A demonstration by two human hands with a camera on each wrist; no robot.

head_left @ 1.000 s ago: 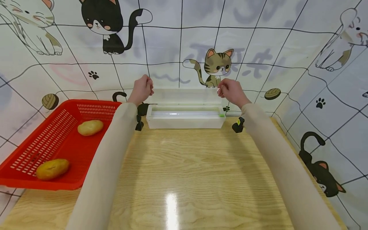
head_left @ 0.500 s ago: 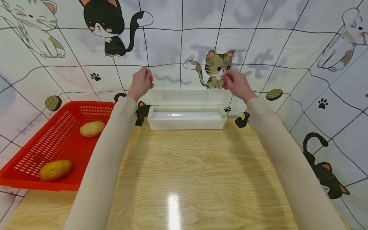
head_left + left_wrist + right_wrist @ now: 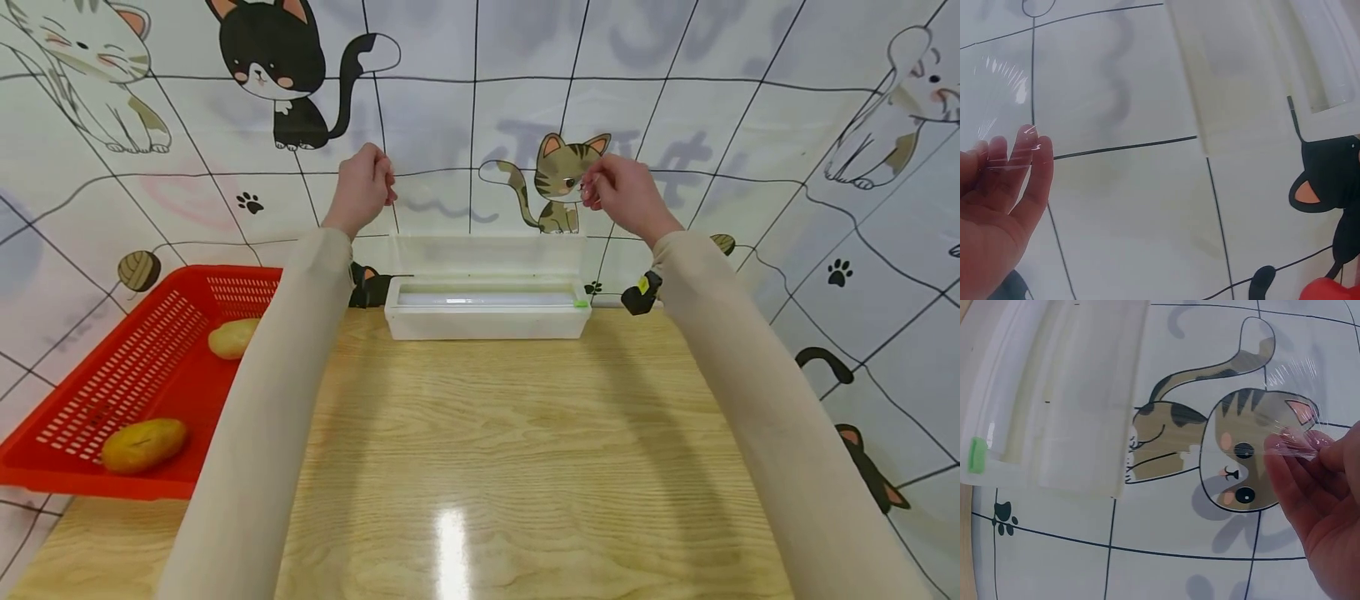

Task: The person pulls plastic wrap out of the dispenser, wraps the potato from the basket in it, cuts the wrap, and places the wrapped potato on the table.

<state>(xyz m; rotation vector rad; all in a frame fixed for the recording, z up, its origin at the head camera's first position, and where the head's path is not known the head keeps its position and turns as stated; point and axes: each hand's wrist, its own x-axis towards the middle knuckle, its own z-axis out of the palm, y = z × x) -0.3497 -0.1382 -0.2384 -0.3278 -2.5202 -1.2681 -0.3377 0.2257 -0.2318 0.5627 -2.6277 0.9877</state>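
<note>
Cartoon cats [image 3: 296, 75] are sitting on the pale wall sheet [image 3: 435, 117], just behind a wooden table [image 3: 487, 433]. Both hands are going higher than they were a second ago. With bent fingers and thumb, the left hand [image 3: 362, 192] is pinching one side of a clear, shiny film [image 3: 1294, 403]. The right hand [image 3: 630, 196] is pinching the other side the same way. Film is stretching between them, up above the long white box [image 3: 487, 323]. It looks like they are pulling more film up, so the job seems to be moving along. The film is so see-through that I am not seeing where it is meeting the box.

The box is staying put at the back of the table, and its lid [image 3: 487, 254] is standing open. Something long and pale is lying inside, maybe the roll. A little green piece [image 3: 581, 303] is sitting at its right end. Over on the left, a red basket [image 3: 112, 490] is holding two potatoes [image 3: 144, 445], lying apart. The left sleeve [image 3: 262, 400] is hiding more of the far one now.
</note>
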